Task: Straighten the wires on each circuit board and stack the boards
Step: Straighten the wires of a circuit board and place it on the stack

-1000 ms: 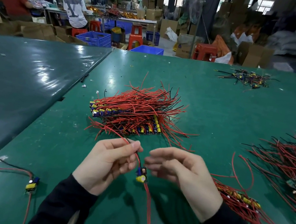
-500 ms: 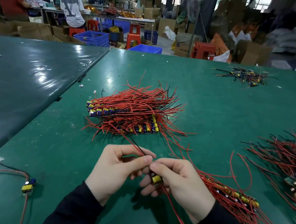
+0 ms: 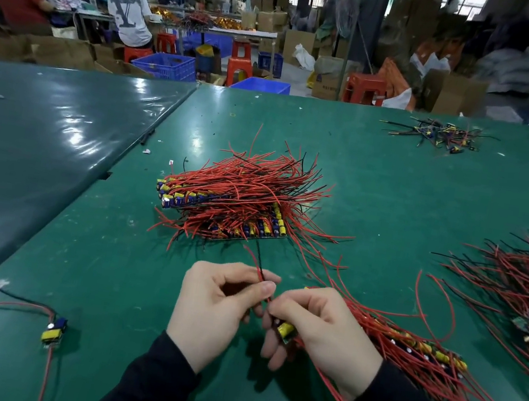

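The left hand's (image 3: 214,310) fingers (image 3: 265,286) pinch thin red and black wires (image 3: 259,269); the right hand (image 3: 322,331) grips a small circuit board (image 3: 286,330) with a yellow cylinder, low over the glossy green counter (image 3: 397,186). Beyond lies a bristly stack of boards (image 3: 235,202).
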### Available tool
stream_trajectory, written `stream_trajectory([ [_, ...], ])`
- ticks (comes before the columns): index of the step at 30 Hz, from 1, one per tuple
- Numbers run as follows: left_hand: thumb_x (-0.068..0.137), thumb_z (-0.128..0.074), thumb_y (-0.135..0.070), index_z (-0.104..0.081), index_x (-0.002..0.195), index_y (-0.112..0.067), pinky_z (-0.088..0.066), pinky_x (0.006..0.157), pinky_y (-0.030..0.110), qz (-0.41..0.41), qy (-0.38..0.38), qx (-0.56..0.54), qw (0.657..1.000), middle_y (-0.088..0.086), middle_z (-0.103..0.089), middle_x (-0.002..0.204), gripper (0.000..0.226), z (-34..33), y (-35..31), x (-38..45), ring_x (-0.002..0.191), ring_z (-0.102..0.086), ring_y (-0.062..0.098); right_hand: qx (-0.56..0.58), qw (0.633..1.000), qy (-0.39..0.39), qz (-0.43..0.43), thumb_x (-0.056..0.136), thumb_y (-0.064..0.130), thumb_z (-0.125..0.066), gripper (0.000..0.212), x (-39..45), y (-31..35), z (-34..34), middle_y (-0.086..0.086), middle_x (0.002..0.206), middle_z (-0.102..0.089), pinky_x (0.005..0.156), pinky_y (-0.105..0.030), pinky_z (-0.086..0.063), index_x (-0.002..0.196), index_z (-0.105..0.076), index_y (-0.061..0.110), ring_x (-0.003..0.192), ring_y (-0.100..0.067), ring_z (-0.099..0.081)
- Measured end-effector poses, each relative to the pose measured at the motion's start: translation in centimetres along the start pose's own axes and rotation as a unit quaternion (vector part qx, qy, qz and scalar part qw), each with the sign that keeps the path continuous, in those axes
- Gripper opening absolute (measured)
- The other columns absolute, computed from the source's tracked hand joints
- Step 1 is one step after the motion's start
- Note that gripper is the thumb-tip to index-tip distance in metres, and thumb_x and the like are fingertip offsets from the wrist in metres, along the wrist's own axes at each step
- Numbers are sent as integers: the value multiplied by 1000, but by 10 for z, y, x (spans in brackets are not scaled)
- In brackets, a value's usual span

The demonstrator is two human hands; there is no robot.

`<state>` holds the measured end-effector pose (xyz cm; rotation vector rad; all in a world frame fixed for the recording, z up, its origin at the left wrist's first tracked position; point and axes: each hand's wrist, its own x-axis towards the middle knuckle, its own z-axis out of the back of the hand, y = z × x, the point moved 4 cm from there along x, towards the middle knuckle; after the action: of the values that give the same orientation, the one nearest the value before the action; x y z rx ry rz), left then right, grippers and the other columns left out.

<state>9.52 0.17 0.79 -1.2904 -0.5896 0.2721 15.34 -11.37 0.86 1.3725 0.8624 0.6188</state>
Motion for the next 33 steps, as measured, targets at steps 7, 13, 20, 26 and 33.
stream_trajectory([
  [7,78,-69,5,-75,77,-15,-46,48,20,22,-26,-46,998,2,-67,58,21,1,3,2,46,-55,10,-10,1000,-7,-17,87,4,-46,30,0,-2,-2,-12,47,-61,38,-18,-35,60,-59,4,33,-17,-53],
  [13,79,-65,10,-74,71,-8,-48,47,20,57,-40,-79,994,9,-66,55,22,1,4,1,45,-57,12,-23,999,28,-31,87,6,-44,32,-1,-2,-6,-8,47,-62,38,-18,-31,59,-59,8,33,-14,-54],
  [20,79,-63,9,-71,73,2,-46,42,18,100,-91,-158,978,13,-70,65,13,12,8,4,47,-60,14,-26,993,109,-42,83,13,-47,26,-4,0,-11,-5,49,-63,38,-18,-34,60,-60,10,35,-12,-55],
  [26,84,-59,-11,-69,83,2,-19,29,10,173,-96,-213,957,6,-66,62,16,21,13,9,35,-32,3,-44,988,131,-66,88,0,-43,30,-6,-2,-12,-5,48,-62,40,-17,-43,62,-59,4,35,-13,-54],
  [33,71,-57,-17,-63,58,-2,-21,23,9,354,-54,-467,809,3,-48,53,21,20,17,8,26,-30,1,-77,989,108,-72,88,1,-45,27,-6,-5,-11,-3,48,-61,39,-15,-40,65,-57,5,36,-11,-54],
])
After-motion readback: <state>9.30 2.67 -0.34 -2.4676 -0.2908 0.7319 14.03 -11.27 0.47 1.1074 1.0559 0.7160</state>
